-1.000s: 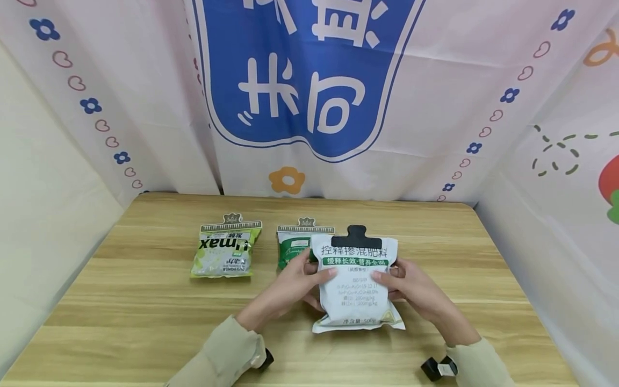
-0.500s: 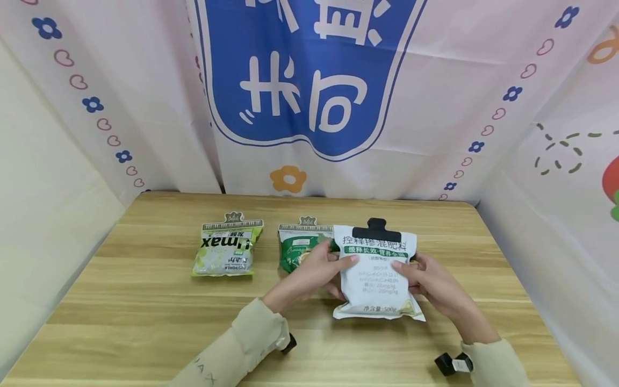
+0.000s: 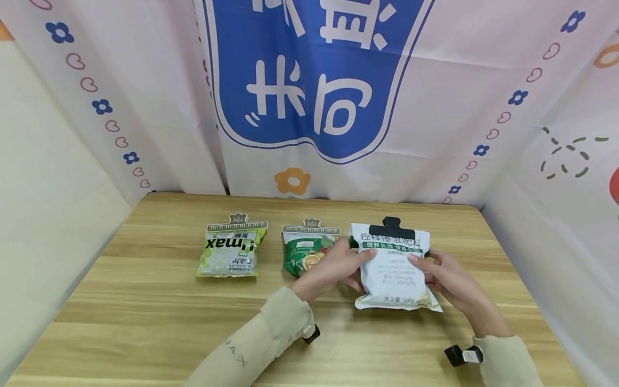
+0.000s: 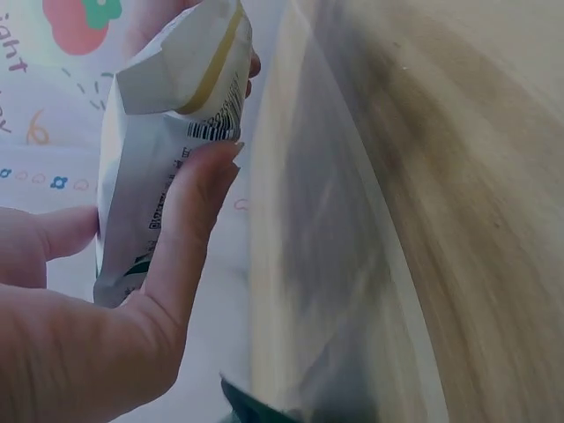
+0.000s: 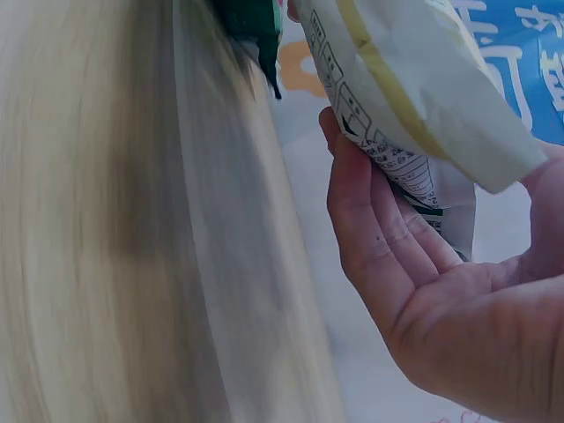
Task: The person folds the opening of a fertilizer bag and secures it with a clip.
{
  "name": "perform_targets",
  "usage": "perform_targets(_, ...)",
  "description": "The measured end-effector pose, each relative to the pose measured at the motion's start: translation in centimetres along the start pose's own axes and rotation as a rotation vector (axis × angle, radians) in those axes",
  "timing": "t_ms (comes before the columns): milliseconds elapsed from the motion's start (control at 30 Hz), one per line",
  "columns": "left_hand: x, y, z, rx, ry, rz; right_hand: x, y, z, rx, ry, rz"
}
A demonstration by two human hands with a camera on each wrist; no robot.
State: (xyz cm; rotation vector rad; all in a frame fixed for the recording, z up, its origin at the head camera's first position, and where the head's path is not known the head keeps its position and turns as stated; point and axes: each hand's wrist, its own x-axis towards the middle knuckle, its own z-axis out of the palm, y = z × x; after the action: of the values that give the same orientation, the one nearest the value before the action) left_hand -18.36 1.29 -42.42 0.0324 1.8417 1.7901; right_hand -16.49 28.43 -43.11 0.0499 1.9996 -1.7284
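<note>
Both hands hold a white plastic bag (image 3: 394, 277) with black and green printing, one hand at each side edge. A black clip (image 3: 391, 231) grips its top edge. My left hand (image 3: 333, 267) has its thumb on the printed front, with fingers behind the left edge. On the other side, my right hand (image 3: 452, 279) pinches the bag between its thumb in front and fingers at the back. In both wrist views the white bag (image 4: 145, 176) appears raised off the table, its back and bottom fold (image 5: 423, 79) showing.
A green bag (image 3: 301, 251) with fruit pictures, topped by a ruler-patterned clip (image 3: 311, 228), lies behind the left hand, partly covered. Further left lies a lime-and-silver bag (image 3: 229, 255) with a similar clip (image 3: 237, 223). The wooden table (image 3: 145, 322) ends at a printed curtain (image 3: 420, 134).
Both hands have carried the white bag to the right and slightly toward the back of the table. More of the green bag now shows. The lime bag stays put; the head view shifts slightly.
</note>
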Motion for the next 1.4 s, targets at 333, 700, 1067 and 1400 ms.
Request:
perform_targets(333,2.1,0.2,1.2,-0.024,0.027,-0.017,1.1,0.3,-1.7,-0.048,0.100,0.066)
perform_targets(700,3.9,0.1,2.1,0.026,0.112,-0.057,2.2,0.4,-2.9,-0.116,0.121,0.101)
perform_targets(1067,4.7,-0.6,2.6,0.078,0.177,-0.112,3.6,1.4,-3.4,-0.136,0.144,0.160)
perform_targets(1400,5.1,-0.9,2.2,0.103,0.199,-0.118,3.9,0.8,-2.7,-0.235,0.162,0.151)
